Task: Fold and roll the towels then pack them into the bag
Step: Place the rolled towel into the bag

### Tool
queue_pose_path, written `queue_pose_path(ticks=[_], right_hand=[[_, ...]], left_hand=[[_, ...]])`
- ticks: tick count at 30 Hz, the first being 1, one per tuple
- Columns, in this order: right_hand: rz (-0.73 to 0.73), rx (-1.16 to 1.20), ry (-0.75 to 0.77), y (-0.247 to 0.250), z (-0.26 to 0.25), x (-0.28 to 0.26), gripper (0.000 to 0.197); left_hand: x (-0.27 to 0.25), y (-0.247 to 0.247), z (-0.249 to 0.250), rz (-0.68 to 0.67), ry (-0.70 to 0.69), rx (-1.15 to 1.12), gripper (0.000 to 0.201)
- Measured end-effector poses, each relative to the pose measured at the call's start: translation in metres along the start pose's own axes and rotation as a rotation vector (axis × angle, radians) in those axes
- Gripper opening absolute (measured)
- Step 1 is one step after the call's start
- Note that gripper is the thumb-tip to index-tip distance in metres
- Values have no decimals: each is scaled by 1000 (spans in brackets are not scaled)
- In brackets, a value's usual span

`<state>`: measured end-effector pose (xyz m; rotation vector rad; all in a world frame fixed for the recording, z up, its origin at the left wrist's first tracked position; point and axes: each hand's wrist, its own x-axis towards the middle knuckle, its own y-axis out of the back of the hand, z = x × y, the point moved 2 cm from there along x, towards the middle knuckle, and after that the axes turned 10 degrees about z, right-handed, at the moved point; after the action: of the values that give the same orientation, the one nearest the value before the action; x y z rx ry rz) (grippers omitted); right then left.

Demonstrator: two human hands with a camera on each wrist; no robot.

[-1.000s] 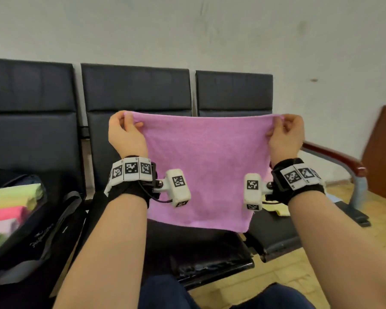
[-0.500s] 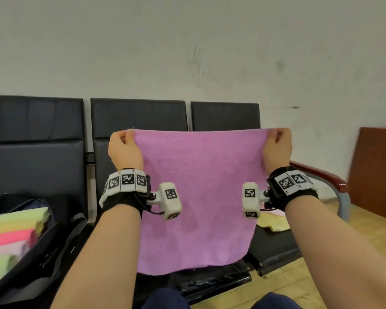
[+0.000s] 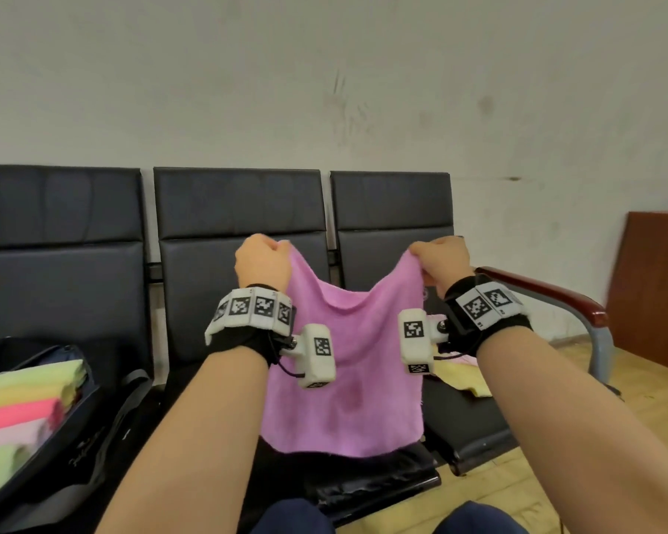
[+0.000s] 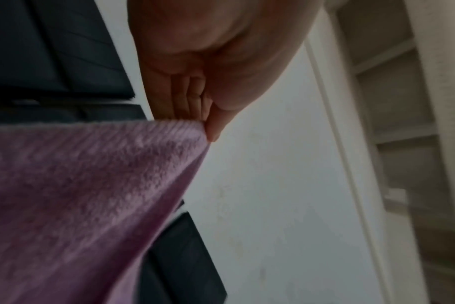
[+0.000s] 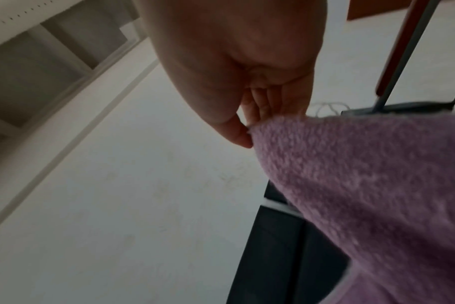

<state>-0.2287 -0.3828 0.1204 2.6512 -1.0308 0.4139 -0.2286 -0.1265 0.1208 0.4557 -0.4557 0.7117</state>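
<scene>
A purple towel (image 3: 348, 379) hangs in the air in front of the black seats, its top edge sagging in a curve between my hands. My left hand (image 3: 263, 260) pinches its top left corner, thumb against curled fingers, as the left wrist view shows (image 4: 205, 125). My right hand (image 3: 438, 256) pinches the top right corner (image 5: 249, 131) the same way. The towel (image 4: 86, 195) fills the lower left of the left wrist view, and the towel (image 5: 372, 195) the lower right of the right wrist view. A black bag (image 3: 74, 449) at the lower left holds several folded towels (image 3: 20, 402).
A row of black padded seats (image 3: 240, 210) stands against a pale wall. A yellow towel (image 3: 463, 379) lies on the right seat, beside a red-topped metal armrest (image 3: 548, 298). A brown board (image 3: 656, 287) leans at the far right on the wooden floor.
My hands have come closer together, so the towel's taut top edge now sags in the middle. The view has tilted upward a little.
</scene>
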Motion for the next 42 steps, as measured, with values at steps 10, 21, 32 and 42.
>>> queue_pose_path(ticks=[10,21,32,42], right_hand=[[-401,263,-43,-31,-26,-51,16],[-486,225,53,-25,-22,-50,19],[-397,332,100,-23,-1,-37,20],[-553,426,74,-5,19,-14,15]], left_hand=[[-34,-40,38,-236,-134,-225,14],[-32,-48,31,-347,-5,-418,9],[-48,-42,35,-822,32,-596,44],[-39,-46,24,-677,-95,-434,31]])
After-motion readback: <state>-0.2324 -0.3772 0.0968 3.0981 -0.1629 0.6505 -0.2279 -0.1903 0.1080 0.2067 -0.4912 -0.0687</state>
